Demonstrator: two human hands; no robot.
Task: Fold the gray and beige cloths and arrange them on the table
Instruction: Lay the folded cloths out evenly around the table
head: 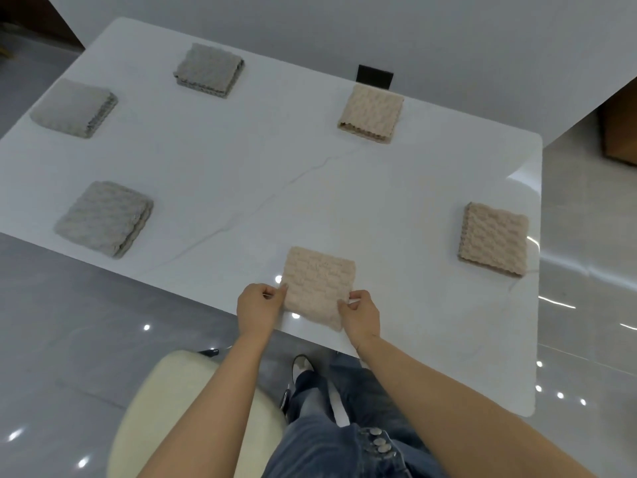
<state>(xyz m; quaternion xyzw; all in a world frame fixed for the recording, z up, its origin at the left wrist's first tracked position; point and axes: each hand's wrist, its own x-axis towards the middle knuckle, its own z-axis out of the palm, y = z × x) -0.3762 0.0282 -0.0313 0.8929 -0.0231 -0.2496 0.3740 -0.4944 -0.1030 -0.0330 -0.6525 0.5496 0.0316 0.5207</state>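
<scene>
Lying square, beige cloth (319, 282), corner nearward

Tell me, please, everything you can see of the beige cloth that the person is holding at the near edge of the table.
The beige cloth is a folded, roughly square piece of soft, bumpy, waffle-like fabric. It lies flat, slightly turned, at the near edge of the white table, its nearest corner reaching that edge. The left hand pinches its left corner and the right hand pinches its right corner. No other cloth touches it.
</scene>
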